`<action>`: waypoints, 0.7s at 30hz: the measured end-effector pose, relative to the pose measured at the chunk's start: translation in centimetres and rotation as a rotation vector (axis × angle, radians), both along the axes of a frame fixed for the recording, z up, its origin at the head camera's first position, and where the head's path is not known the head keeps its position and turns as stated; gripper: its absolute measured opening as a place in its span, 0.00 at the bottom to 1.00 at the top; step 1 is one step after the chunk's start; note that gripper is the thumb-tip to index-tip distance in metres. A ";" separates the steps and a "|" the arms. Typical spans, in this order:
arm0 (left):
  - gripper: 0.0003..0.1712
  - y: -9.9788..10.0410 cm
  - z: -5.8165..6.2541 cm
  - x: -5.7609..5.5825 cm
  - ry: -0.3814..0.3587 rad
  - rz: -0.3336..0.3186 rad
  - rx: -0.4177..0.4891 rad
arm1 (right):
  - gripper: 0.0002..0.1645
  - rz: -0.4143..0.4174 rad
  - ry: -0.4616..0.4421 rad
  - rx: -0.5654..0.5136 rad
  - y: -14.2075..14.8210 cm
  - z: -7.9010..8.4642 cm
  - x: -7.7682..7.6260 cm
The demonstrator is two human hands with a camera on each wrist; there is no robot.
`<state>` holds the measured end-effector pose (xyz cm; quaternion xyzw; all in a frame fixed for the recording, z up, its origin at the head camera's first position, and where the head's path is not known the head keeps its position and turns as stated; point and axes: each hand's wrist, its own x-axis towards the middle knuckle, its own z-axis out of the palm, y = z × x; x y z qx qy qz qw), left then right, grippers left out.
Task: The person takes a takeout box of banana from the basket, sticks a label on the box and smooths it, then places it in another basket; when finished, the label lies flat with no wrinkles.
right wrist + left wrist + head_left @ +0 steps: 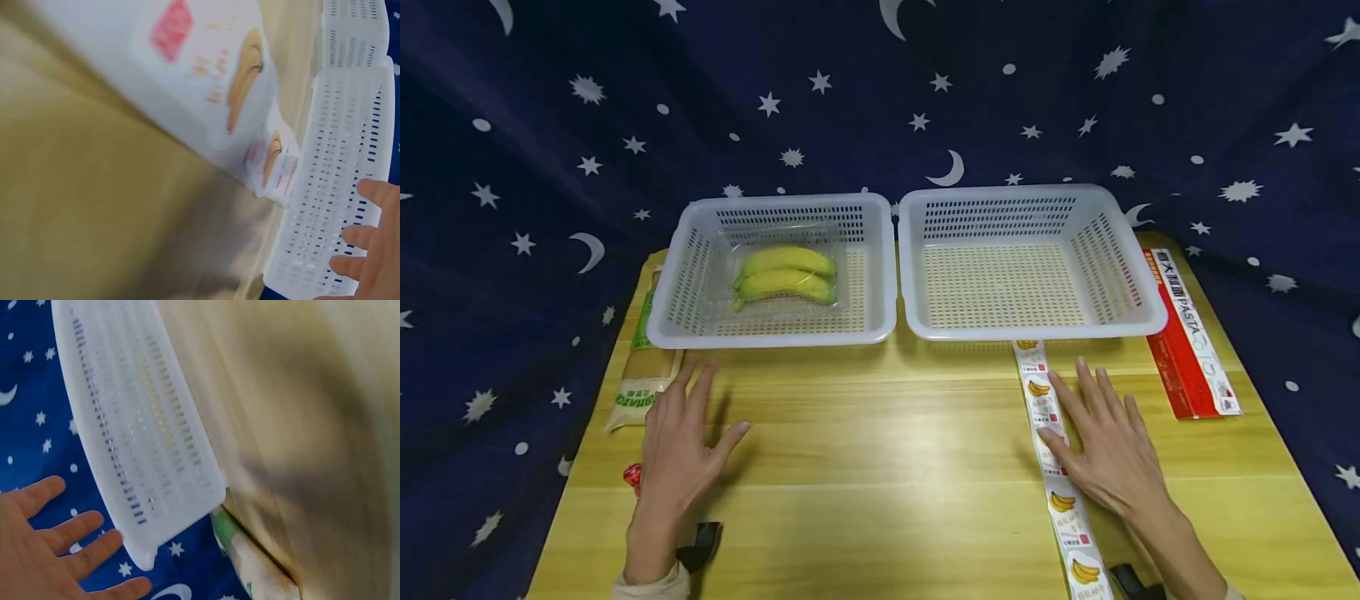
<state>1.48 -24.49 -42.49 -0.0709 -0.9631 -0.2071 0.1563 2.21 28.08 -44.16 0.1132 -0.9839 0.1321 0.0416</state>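
Two white perforated baskets stand side by side at the back of the wooden table. The left basket holds a clear pack of yellow bananas. The right basket has nothing in it. My left hand is spread open over the table in front of the left basket and holds nothing. My right hand lies open, its thumb beside a long strip of banana stickers. The left wrist view shows spread fingers by the basket. The right wrist view shows the strip and fingertips.
A red and white pasta box lies at the right of the right basket. A green and tan packet lies at the table's left edge, a small red thing near it. Dark star-print cloth hangs behind.
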 end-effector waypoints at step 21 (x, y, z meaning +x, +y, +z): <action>0.49 -2.1 -0.1 -3.8 0.055 -0.009 0.439 | 0.44 0.141 0.153 -0.125 -1.5 2.3 -2.4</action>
